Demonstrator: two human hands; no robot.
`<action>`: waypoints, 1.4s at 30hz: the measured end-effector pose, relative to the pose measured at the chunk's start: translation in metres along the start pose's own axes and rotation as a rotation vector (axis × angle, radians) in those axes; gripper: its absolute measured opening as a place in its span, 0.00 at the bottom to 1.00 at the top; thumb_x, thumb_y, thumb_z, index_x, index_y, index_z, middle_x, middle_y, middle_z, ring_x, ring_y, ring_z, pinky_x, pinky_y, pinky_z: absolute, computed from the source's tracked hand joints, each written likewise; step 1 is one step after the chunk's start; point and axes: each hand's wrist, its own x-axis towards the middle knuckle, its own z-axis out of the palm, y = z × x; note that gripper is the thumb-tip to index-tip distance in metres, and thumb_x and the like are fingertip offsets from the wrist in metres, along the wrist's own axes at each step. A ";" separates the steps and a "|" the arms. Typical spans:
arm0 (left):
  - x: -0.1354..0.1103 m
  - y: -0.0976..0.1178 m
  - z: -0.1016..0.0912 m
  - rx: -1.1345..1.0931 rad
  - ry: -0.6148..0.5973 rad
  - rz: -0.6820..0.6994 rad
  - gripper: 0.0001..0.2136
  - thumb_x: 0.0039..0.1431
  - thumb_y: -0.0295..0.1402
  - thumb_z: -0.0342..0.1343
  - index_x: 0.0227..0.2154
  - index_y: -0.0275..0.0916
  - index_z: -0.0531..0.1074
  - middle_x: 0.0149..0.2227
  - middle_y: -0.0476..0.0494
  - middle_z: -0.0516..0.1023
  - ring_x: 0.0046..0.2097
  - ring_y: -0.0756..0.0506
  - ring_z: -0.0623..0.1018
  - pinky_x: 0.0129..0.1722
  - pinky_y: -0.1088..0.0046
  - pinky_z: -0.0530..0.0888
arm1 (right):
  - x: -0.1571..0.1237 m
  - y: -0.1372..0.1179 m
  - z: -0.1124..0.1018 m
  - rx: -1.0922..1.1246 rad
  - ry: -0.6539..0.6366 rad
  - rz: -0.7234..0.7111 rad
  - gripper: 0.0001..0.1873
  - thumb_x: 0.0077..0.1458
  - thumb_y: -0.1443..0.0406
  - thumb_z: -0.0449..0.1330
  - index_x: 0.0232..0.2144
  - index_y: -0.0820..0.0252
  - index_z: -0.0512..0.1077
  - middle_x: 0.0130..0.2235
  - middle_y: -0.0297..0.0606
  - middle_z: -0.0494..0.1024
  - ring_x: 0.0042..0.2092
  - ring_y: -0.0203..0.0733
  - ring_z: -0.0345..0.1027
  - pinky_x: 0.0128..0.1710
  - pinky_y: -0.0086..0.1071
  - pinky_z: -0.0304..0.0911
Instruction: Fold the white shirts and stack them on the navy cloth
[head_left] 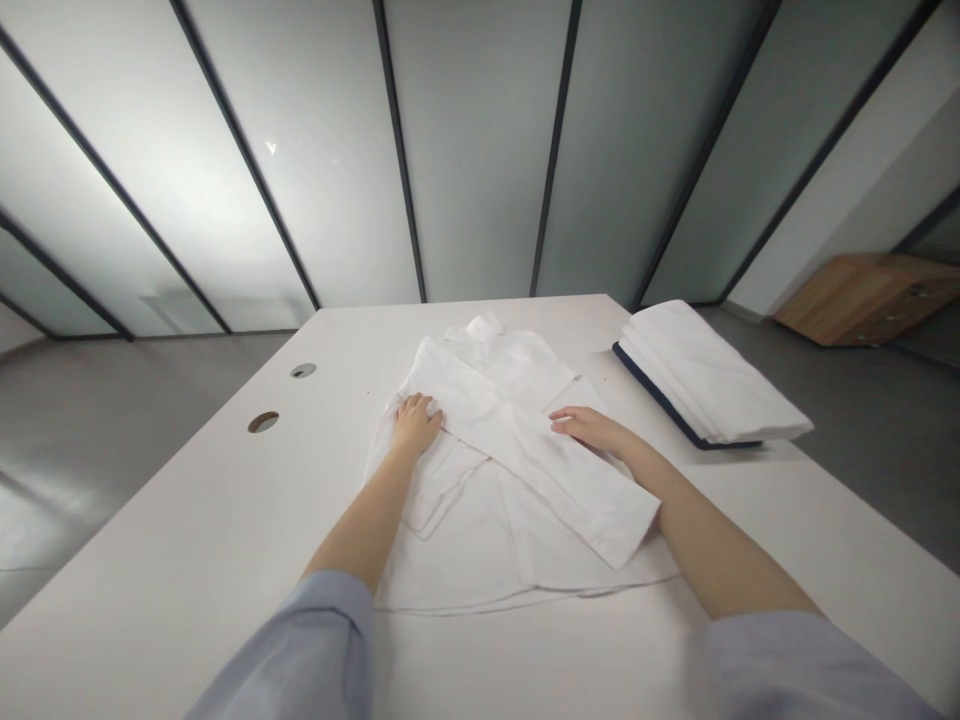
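A white shirt (480, 520) lies spread on the table, its collar (484, 326) at the far end and its hem toward me. One sleeve (555, 470) is laid slantwise across the body, the cuff end pointing to the near right. At the shirt's left edge, my left hand (420, 422) is closed on the fabric, with a small bunch showing by the thumb. My right hand (596, 430) rests at the right side of the shirt. Its fingers are stretched out over the cloth, and the thumb is partly hidden.
On the right of the white table (187, 540) sits a stack of folded white cloth (705, 370) over a dark flat piece (660, 398). Two round holes (263, 422) pierce the tabletop at left. Frosted panels (480, 150) stand behind; a wooden cabinet (862, 295) is at far right.
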 end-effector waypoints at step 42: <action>0.149 -0.018 -0.001 0.242 -0.049 -0.189 0.20 0.65 0.40 0.37 0.50 0.37 0.68 0.48 0.30 0.76 0.50 0.37 0.76 0.46 0.59 0.72 | -0.003 0.045 -0.003 0.060 0.393 -0.117 0.14 0.52 0.54 0.52 0.25 0.57 0.69 0.22 0.35 0.73 0.26 0.39 0.65 0.30 0.32 0.61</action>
